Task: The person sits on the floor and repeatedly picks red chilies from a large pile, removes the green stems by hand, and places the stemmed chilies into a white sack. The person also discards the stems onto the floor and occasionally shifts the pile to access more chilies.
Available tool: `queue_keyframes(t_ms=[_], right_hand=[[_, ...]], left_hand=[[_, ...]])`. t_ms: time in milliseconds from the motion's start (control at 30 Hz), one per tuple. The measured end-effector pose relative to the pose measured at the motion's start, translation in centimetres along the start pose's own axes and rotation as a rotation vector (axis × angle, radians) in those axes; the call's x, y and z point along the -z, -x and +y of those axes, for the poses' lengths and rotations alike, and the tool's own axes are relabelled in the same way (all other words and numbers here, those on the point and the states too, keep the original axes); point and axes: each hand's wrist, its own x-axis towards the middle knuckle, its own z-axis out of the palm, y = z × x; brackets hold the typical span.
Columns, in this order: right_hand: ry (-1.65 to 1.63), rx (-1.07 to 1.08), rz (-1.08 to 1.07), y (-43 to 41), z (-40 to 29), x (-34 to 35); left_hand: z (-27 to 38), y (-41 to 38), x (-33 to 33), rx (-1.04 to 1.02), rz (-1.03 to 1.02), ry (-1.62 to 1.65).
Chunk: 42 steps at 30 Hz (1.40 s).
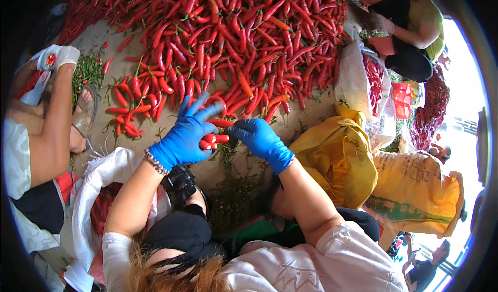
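Both my hands wear blue gloves and meet over the near edge of a large heap of red chili peppers (pixel 249 47). My left hand (pixel 188 132) holds several red chilies (pixel 210 141) in its palm, their stemless ends towards my right, while some of its fingers are spread and blurred. At the end of another red chili (pixel 220 123), the thumb and fingers of my right hand (pixel 256 138) are pinched together; what lies between those fingertips is too dark to make out. Cut-off green stems (pixel 229 198) litter the floor below my hands.
A white woven sack (pixel 105 171) with red chilies stands at my left, near a seated person's bare arm (pixel 56 121). To my right are a yellow sack (pixel 338 156), an orange printed sack (pixel 416 191) and a white sack of chilies (pixel 356 78). Another person (pixel 420 27) crouches at upper right.
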Motion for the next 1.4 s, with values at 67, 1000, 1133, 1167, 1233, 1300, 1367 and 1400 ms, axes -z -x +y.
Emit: queue_keyframes(t_ms=[67, 1000, 1133, 1167, 1233, 1300, 1367, 1400], right_hand=[[-0.384, 0.063, -0.060, 0.1, -1.0, -0.5], [-1.315, -0.133, 0.271, -3.6, -3.2, -4.0], [-1.191, -0.027, -0.111, -2.4, -2.4, -3.8], [-1.192, -0.027, -0.096, -2.0, -3.1, -4.1], [-1.008, 0.031, -0.092, -2.2, -2.4, -4.5], [-1.028, 0.019, -0.027, -2.1, -2.3, -4.8], [-1.090, -0.009, -0.035, -2.2, -2.5, -5.2], [-1.119, -0.001, -0.059, -2.3, -2.7, -5.5]], left_hand=[[0.0, 0.4, -0.1, 0.172, -0.229, 0.339], [-1.9, 6.3, -2.6, 0.169, 0.231, 2.033], [-2.2, 7.2, -3.1, 0.145, 0.303, 2.147], [-2.5, 7.8, -3.7, 0.202, 0.342, 2.155], [-1.8, 7.3, -4.0, 0.214, 0.343, 2.220], [-1.1, 6.8, -3.8, 0.136, 0.291, 2.312], [-1.5, 6.8, -3.9, 0.083, 0.231, 2.355], [-1.4, 6.7, -3.8, 0.074, 0.196, 2.404]])
